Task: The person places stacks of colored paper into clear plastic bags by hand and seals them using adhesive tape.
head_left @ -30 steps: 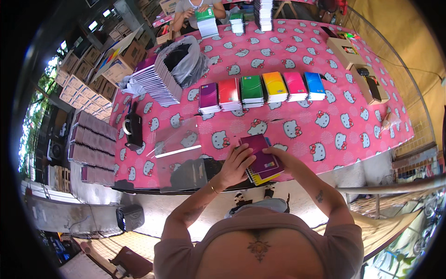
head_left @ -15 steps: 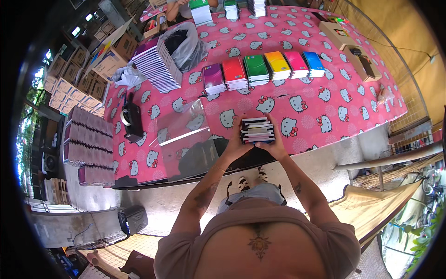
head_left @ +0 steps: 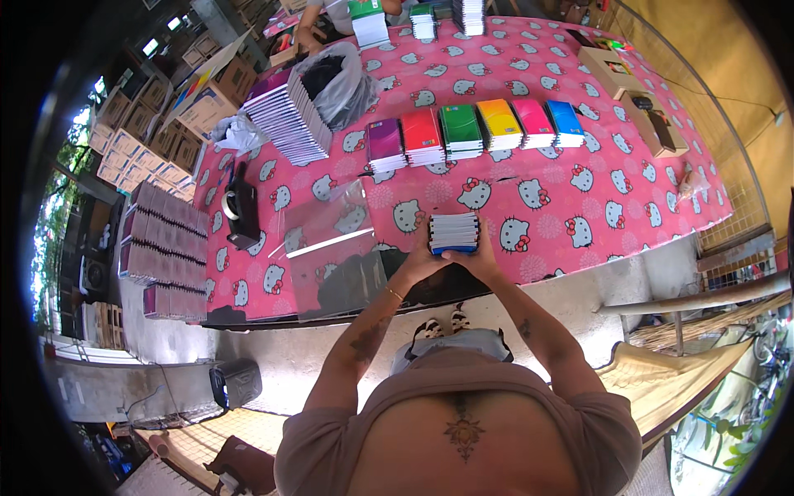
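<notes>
Between my two hands I hold a small stack of notebooks (head_left: pixel 454 231), its white page edges facing up and a blue cover showing on the side nearest me. My left hand (head_left: pixel 422 258) is closed round its left side, my right hand (head_left: pixel 483 258) round its right. The stack is over the near edge of the table. Beyond it stands a row of notebook piles in several colours, among them a purple pile (head_left: pixel 385 145), a green pile (head_left: pixel 461 131) and a blue pile (head_left: pixel 564 123). A clear plastic sleeve (head_left: pixel 331 256) lies left of my hands.
A pink patterned cloth (head_left: pixel 579 198) covers the table. At left stand a black tape dispenser (head_left: pixel 241 207), a tall notebook stack (head_left: pixel 289 120) and a plastic bag (head_left: pixel 351 91). Bundled notebooks (head_left: pixel 165 248) are stacked beside the table. Across it, another person's arm (head_left: pixel 310 29) is near a green-topped pile.
The notebooks in my hands, uneven before, now line up in a neat block. The other person's arm has moved down towards the plastic bag. My view has shifted slightly.
</notes>
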Action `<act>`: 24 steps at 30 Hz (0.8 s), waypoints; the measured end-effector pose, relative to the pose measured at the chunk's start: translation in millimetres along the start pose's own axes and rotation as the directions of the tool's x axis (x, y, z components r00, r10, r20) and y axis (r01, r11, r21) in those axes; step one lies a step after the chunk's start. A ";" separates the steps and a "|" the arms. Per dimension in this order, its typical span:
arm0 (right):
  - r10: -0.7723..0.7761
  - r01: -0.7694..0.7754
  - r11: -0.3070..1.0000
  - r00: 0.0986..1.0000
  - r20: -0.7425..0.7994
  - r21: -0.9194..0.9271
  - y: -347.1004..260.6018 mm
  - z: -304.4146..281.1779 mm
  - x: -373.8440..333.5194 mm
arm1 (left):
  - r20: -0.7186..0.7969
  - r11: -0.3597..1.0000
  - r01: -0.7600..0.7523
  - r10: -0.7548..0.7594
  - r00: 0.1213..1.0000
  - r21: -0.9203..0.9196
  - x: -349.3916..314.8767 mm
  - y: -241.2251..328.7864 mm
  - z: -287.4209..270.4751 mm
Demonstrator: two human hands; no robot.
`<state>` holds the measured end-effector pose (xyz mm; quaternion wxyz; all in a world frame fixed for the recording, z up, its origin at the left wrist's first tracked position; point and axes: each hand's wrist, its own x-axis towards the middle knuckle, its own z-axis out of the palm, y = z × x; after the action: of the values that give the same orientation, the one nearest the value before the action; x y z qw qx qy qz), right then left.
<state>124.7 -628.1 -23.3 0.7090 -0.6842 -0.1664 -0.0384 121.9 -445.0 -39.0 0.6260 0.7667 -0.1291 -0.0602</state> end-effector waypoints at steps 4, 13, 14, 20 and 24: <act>0.060 -0.057 0.998 0.991 0.121 -0.027 -11.3 -9.3 2.4 | 0.207 0.890 -0.032 -0.070 0.976 0.455 0.0 50.5 -43.4; 0.235 -0.214 0.968 0.955 0.179 -0.129 -9.4 -26.9 1.6 | 0.191 0.427 -0.275 0.229 0.955 0.862 -15.9 147.4 23.4; 0.209 -0.202 0.978 0.961 0.183 -0.056 -4.4 -26.2 3.1 | 0.196 0.412 -0.286 0.246 0.949 0.865 -12.2 144.0 20.9; 0.045 -0.052 0.997 0.990 0.131 0.053 25.2 -29.4 5.7 | 0.280 0.339 -0.353 0.246 0.928 0.872 22.6 142.9 4.2; 0.122 -0.083 0.977 0.974 0.193 -0.199 0.4 -24.7 14.6 | 0.133 0.561 -0.232 0.211 0.968 0.795 10.2 124.5 -16.2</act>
<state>143.1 -649.8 -19.7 0.6208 -0.7566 -0.1983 0.0531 120.5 -455.2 86.5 0.2130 0.9430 -0.2443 0.0751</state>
